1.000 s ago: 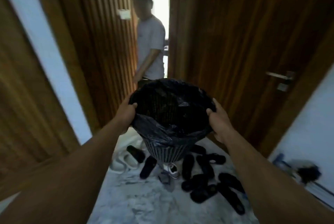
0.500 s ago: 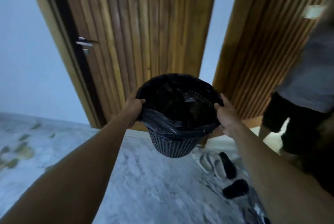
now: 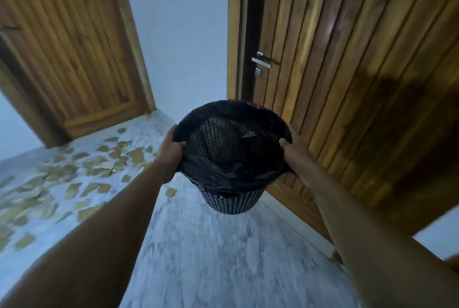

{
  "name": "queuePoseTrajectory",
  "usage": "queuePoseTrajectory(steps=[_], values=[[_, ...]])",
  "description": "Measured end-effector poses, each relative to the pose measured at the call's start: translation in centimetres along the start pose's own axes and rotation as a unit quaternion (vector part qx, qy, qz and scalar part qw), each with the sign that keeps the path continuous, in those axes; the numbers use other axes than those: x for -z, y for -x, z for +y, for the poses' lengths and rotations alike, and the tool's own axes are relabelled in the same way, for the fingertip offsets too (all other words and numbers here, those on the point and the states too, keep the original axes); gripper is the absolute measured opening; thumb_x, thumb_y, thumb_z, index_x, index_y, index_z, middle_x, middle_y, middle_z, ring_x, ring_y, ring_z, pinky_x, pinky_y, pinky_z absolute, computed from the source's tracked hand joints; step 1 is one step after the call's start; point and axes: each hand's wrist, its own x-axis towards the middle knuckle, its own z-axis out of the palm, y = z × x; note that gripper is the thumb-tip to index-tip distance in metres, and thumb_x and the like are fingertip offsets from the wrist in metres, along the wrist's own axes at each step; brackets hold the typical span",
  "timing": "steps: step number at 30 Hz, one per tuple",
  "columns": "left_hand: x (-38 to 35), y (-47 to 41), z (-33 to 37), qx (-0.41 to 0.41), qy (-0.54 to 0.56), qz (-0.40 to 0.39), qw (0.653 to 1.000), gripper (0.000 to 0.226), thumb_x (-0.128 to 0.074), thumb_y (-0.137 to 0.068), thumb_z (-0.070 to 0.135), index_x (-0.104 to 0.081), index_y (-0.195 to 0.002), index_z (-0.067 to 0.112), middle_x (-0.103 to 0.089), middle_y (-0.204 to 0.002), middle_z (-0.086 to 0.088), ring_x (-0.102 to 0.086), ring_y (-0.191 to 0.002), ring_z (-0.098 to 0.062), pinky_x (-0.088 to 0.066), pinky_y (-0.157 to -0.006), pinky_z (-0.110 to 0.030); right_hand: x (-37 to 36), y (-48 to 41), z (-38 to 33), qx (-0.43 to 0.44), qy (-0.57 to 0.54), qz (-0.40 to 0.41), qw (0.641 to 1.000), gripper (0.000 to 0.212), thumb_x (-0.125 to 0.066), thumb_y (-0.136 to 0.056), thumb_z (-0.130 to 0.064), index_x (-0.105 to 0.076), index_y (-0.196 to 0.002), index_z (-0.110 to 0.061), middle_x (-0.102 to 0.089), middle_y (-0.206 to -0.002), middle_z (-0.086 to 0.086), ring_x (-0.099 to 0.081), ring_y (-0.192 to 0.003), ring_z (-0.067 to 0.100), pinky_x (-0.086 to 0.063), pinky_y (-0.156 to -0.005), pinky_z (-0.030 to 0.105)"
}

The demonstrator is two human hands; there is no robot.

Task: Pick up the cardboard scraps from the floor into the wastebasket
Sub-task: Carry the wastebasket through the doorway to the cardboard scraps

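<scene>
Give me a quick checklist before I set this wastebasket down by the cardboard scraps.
1. Grip: left hand and right hand hold opposite sides of the wastebasket rim: ok.
2. Liner bag folded over the rim, mouth open: ok.
3. Wastebasket set down: held in the air above the floor: not ok.
4. Cardboard scraps located: scattered on the floor to the left, towards the left door: ok.
5. Room inside the wastebasket: interior too dark to judge: cannot tell.
6. A hand free to pick up scraps: both are on the wastebasket: not ok.
</scene>
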Motion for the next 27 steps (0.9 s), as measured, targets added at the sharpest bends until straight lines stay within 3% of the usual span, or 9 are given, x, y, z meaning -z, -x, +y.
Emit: queuePoseTrajectory(steps=[4, 7, 11, 13, 16, 19, 24, 27], values=[[4.8, -4.6, -0.3, 0.031, 0.028, 0.083, 0.996, 0.063, -0.034, -0.104, 0.0, -0.034, -0.155, 0.037, -0.054, -0.139, -0.009, -0.065, -0.105, -0.037, -0.052, -0.095, -0.064, -5.8, -8.2, -2.3, 0.017, 0.026, -0.092, 0.995, 0.056, -0.038, -0.11, -0.029, -0.015, -0.161, -0.039, -0.024, -0.166, -0.003, -0.033, -0.147, 0.029, -0.04, -0.114, 0.046], [8.7, -7.3, -0.6, 0.03, 0.054, 0.143, 0.988, 0.063, -0.034, -0.103, -0.003, -0.038, -0.152, 0.036, -0.054, -0.14, -0.009, -0.064, -0.103, -0.032, -0.051, -0.097, -0.06, -11.6, -12.7, -3.8, 0.024, 0.044, -0.137, 0.989, 0.057, -0.037, -0.11, -0.029, -0.013, -0.162, -0.036, -0.022, -0.166, 0.0, -0.03, -0.149, 0.031, -0.037, -0.116, 0.051], [14.6, -11.7, -1.3, 0.042, 0.084, 0.2, 0.975, 0.063, -0.034, -0.106, -0.002, -0.032, -0.157, 0.035, -0.05, -0.135, -0.005, -0.062, -0.098, -0.027, -0.057, -0.078, -0.041, -20.0, -18.2, -4.7, 0.037, 0.051, -0.179, 0.982, 0.057, -0.037, -0.109, -0.026, -0.015, -0.162, -0.03, -0.034, -0.158, 0.006, -0.04, -0.14, 0.036, -0.044, -0.109, 0.056], [18.0, -14.5, -2.0, 0.048, 0.09, 0.223, 0.969, 0.065, -0.036, -0.105, -0.003, -0.033, -0.157, 0.036, -0.05, -0.139, -0.005, -0.062, -0.104, -0.029, -0.057, -0.074, -0.039, -24.5, -20.9, -4.7, 0.032, 0.04, -0.201, 0.978, 0.055, -0.038, -0.107, -0.026, -0.02, -0.159, -0.032, -0.041, -0.152, 0.007, -0.047, -0.132, 0.037, -0.049, -0.102, 0.059], [23.5, -20.4, -3.6, 0.048, 0.082, 0.216, 0.972, 0.065, -0.04, -0.102, -0.001, -0.04, -0.151, 0.041, -0.053, -0.145, -0.009, -0.064, -0.112, -0.035, -0.061, -0.082, -0.051, -31.3, -24.9, -4.1, 0.034, 0.035, -0.223, 0.973, 0.055, -0.039, -0.106, -0.027, -0.022, -0.157, -0.034, -0.04, -0.155, 0.008, -0.048, -0.132, 0.036, -0.051, -0.1, 0.058], [28.1, -26.8, -4.8, 0.057, 0.064, 0.209, 0.974, 0.063, -0.042, -0.103, 0.002, -0.041, -0.149, 0.045, -0.052, -0.145, -0.01, -0.063, -0.112, -0.035, -0.056, -0.091, -0.059, -37.1, -28.5, -3.8, 0.007, 0.008, -0.215, 0.976, 0.059, -0.037, -0.109, -0.025, -0.012, -0.161, -0.037, -0.032, -0.161, 0.002, -0.042, -0.139, 0.035, -0.048, -0.105, 0.058], [31.7, -37.5, -6.1, 0.073, 0.039, 0.179, 0.98, 0.064, -0.041, -0.106, 0.002, -0.032, -0.157, 0.039, -0.049, -0.136, -0.002, -0.057, -0.113, -0.03, -0.054, -0.086, -0.043, -44.0, -35.2, -2.4, -0.029, -0.018, -0.168, 0.985, 0.059, -0.037, -0.11, -0.024, -0.012, -0.163, -0.034, -0.03, -0.163, 0.003, -0.039, -0.142, 0.03, -0.047, -0.107, 0.045], [32.5, -44.2, -6.9, 0.074, -0.002, 0.164, 0.984, 0.063, -0.044, -0.106, 0.005, -0.031, -0.156, 0.041, -0.048, -0.146, -0.005, -0.056, -0.108, -0.029, -0.053, -0.088, -0.045, -46.6, -39.5, -1.4, -0.037, -0.003, -0.133, 0.99, 0.056, -0.037, -0.11, -0.026, -0.017, -0.162, -0.032, -0.031, -0.163, 0.002, -0.036, -0.145, 0.028, -0.043, -0.106, 0.036]])
